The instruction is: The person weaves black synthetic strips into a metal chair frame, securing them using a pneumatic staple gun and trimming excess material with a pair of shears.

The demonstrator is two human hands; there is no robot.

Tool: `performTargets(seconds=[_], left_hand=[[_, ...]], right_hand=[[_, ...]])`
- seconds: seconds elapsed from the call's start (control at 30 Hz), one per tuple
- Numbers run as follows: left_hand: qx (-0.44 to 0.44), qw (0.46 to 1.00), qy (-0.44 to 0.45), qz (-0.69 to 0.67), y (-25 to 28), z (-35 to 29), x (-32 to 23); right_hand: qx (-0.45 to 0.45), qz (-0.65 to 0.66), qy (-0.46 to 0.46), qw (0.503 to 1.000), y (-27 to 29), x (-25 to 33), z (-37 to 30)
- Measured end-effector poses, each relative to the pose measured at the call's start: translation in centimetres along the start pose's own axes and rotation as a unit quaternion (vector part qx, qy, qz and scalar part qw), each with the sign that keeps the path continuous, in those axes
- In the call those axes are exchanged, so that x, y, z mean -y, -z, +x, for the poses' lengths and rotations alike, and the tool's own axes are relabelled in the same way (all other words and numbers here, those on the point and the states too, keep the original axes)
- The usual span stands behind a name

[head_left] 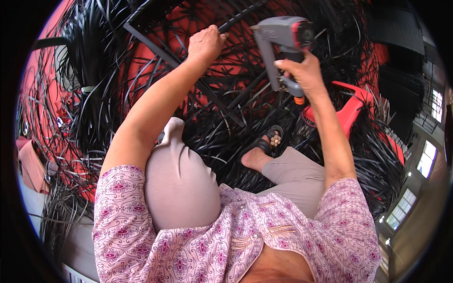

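Note:
My right hand (303,70) is wrapped around the handle of a grey air stapler (283,34), raised at upper right and slightly blurred. An orange fitting shows at the bottom of its handle. At the top middle my left hand (206,45) is closed on a black bar (240,18) of a dark frame. More of the frame, a straight black rail (153,45), runs down and to the right past my left hand. The stapler's nose is apart from the frame. Part of the frame is hidden by my arm and the strips.
Heaps of long black flat strips (222,106) cover the red ground sheet (141,61). A tied bundle of strips (85,61) lies at the left. A red plastic stool (351,108) stands at the right. My sandalled foot (264,148) rests among the strips.

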State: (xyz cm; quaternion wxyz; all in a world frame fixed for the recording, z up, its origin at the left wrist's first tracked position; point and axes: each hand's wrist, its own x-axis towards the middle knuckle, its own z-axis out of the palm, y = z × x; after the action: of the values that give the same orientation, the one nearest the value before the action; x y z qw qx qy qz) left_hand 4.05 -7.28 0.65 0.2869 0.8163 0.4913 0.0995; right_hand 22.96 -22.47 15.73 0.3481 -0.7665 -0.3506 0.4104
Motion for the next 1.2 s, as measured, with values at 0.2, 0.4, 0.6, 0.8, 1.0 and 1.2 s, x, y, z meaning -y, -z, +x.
performTargets(seconds=[0.2,0.4,0.6,0.8,1.0,1.2], left_hand=[[0.037,0.998,-0.026,0.042,0.5,-0.1,-1.2],[-0.065,0.996,-0.036,-0.038,0.4,-0.9,-0.8],[-0.085,0.989,-0.072,-0.094,-0.6,-0.2,-1.0],[-0.097,0.970,-0.017,-0.223,-1.7,1.0,0.9],[-0.061,0.969,0.016,-0.239,-2.6,3.6,3.8],[-0.099,0.962,-0.091,-0.237,0.4,1.3,8.9]], right_hand=[[-0.171,0.111,-0.038,0.978,15.1,-1.6,-7.6],[-0.311,-0.046,-0.024,0.949,27.8,-6.5,-14.4],[-0.430,-0.307,-0.296,0.796,35.0,-17.2,-19.7],[-0.417,-0.359,-0.286,0.785,32.9,-24.2,-19.7],[-0.471,-0.350,-0.168,0.792,29.1,-17.7,-27.0],[-0.583,-0.353,-0.158,0.714,25.2,-16.8,-46.0]])
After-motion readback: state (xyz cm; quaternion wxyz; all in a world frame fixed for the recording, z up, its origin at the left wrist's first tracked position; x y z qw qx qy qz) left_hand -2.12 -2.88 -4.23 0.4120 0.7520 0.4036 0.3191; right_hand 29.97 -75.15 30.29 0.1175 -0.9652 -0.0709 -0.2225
